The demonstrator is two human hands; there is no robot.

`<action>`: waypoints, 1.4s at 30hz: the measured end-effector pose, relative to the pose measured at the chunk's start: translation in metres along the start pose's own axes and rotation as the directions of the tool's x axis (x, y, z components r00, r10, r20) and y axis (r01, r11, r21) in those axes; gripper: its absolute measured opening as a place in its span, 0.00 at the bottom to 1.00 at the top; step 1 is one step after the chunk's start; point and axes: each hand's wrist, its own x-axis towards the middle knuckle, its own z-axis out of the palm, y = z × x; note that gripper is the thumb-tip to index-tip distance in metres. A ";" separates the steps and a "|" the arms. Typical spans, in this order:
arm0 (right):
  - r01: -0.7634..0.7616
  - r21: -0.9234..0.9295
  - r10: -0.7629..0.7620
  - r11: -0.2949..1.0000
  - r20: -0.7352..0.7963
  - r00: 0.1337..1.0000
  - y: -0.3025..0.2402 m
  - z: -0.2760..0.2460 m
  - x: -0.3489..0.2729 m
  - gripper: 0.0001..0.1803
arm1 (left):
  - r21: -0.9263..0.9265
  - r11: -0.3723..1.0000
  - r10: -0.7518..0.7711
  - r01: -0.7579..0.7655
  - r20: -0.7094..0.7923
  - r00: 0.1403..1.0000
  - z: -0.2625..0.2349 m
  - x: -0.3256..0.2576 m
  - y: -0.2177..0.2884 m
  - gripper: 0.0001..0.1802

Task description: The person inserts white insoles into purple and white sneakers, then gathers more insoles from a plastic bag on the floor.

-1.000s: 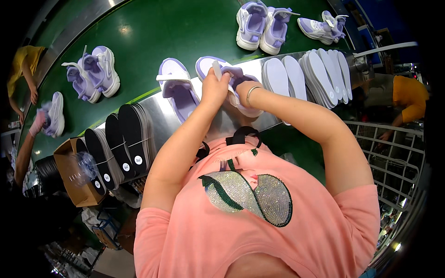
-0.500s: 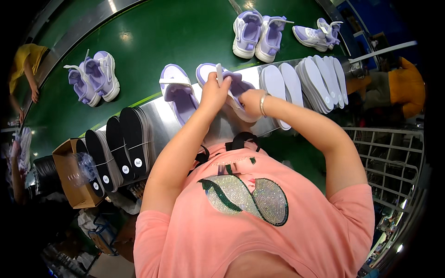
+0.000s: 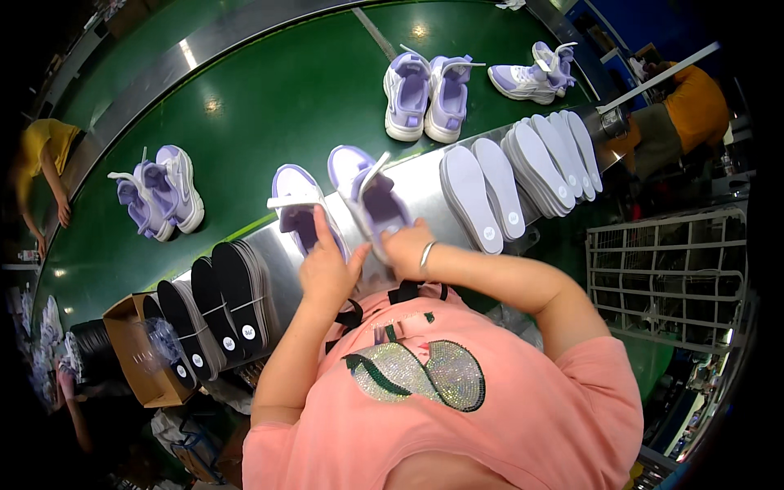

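Two lavender and white sneakers lie side by side before me, toes pointing away. My left hand (image 3: pixel 329 265) is at the heel of the left sneaker (image 3: pixel 296 181), its index finger stretched over the opening and the thumb apart; it grips nothing. At the right sneaker (image 3: pixel 349 167), my right hand (image 3: pixel 407 249) closes round the heel edge, with its fingertips hidden at the opening. This shoe's white strap (image 3: pixel 374 174) stands up. White insoles (image 3: pixel 469 192) lie in stacks to the right of my hands, and black insoles (image 3: pixel 238 282) stand bundled to the left.
More sneaker pairs rest on the green belt (image 3: pixel 269 98): one pair (image 3: pixel 167 188) at left, another (image 3: pixel 429 90) beyond the hands, a third (image 3: pixel 535 77) at far right. A cardboard box (image 3: pixel 135 359), a wire rack (image 3: pixel 665 278) and co-workers at both sides are also around.
My left hand has let go of the right sneaker's strap and moved to the left sneaker. My right hand has drawn back to the heel. The whole view has shifted.
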 end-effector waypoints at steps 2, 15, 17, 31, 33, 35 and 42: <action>0.052 0.096 -0.053 0.994 0.010 0.999 -0.017 0.000 0.007 0.20 | 0.072 0.997 -0.033 0.028 0.071 0.997 0.004 0.009 0.005 0.48; -0.331 0.295 0.443 0.896 -0.572 0.690 0.171 -0.084 0.065 0.26 | 0.079 0.972 -0.178 0.223 -0.377 0.909 -0.073 0.159 -0.078 0.36; -0.429 0.274 0.508 0.861 -0.422 0.751 0.184 -0.087 0.075 0.32 | 0.031 0.999 -0.006 0.024 -0.484 0.875 -0.069 0.159 -0.069 0.30; 0.161 0.090 -0.129 0.983 -0.292 0.948 0.077 -0.065 0.056 0.19 | -0.726 0.687 -0.120 0.031 -0.071 0.990 0.034 0.091 -0.013 0.39; 0.184 -0.034 -0.186 0.982 -0.246 0.951 0.052 -0.045 0.028 0.18 | -0.498 0.864 -0.029 -0.073 -0.195 0.980 0.054 0.079 -0.023 0.38; 0.231 -0.045 -0.233 0.972 -0.324 0.917 0.049 -0.026 0.013 0.18 | -0.471 0.882 -0.092 -0.014 -0.201 0.975 0.077 0.057 -0.030 0.37; -0.111 0.414 0.396 0.903 -0.707 0.586 0.136 0.024 -0.035 0.18 | -0.495 0.862 -0.039 -0.108 -0.278 0.960 0.052 0.043 -0.007 0.38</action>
